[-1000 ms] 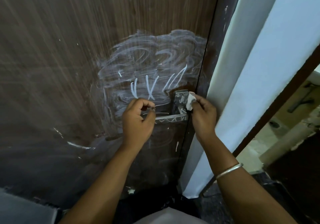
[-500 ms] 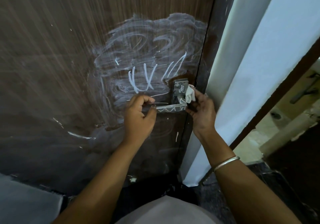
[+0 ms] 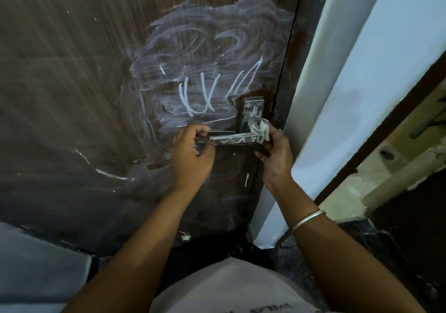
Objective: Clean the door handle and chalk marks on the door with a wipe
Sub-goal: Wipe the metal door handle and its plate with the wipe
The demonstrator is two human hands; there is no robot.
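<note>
From the head camera, a dark brown wood-grain door [image 3: 72,83] fills the left and centre, with a broad smeared patch of white chalk marks [image 3: 207,54] at about 12 o'clock and sharper zigzag strokes just below it. The silver metal lever door handle [image 3: 235,139] sits just right of centre, its backplate upright above and its lever running out toward 9 o'clock, with chalk squiggles along the lever and on the plate. The left hand [image 3: 191,158] is curled closed, pinching the free tip of the lever between thumb and fingers. The right hand [image 3: 276,153] is at the pivot end, at 3 o'clock from the lever, fingers closed on a small crumpled white wipe [image 3: 264,131] pressed against the handle's corner. A thin silver bangle [image 3: 309,221] circles the right wrist. A pale blue-white wall edge [image 3: 362,95] rises beside the door toward 1 o'clock.
</note>
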